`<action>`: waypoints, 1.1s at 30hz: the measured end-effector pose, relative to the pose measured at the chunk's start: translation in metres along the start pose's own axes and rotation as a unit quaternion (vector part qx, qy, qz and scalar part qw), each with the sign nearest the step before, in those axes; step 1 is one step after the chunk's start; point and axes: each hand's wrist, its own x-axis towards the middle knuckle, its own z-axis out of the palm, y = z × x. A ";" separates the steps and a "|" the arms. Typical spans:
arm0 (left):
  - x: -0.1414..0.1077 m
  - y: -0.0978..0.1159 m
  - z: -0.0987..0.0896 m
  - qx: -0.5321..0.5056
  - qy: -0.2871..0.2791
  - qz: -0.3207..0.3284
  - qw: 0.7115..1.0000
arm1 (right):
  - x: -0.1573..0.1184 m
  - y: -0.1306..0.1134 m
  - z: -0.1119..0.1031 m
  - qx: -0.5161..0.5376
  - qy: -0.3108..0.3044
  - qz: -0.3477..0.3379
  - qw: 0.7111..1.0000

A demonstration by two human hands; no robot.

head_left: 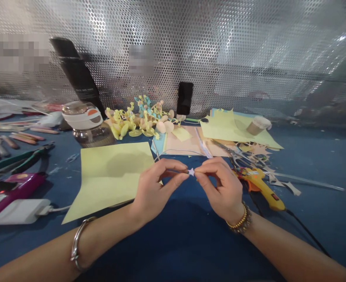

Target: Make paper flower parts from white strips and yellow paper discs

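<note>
Blue tabletop (173,243): left hand (151,190) and right hand (223,190), each pinched closed on one small pale star (191,172); possible creasing from uneven pull. Glue gun (262,187), right of both.

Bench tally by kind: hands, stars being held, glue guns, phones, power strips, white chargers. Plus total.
Hands (left hand, right hand): 2
Held star: 1
Glue gun: 1
Phone: 1
Power strip: 1
White charger: 1
Total: 7
</note>
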 end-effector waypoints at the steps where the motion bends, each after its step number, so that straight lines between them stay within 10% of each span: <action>1: 0.000 0.000 0.000 0.002 0.000 0.005 1.000 | 0.000 0.000 0.000 -0.002 0.003 -0.004 1.000; 33: 0.003 0.002 -0.004 0.095 -0.018 0.076 0.992 | 0.005 0.003 -0.003 0.002 -0.047 -0.027 0.999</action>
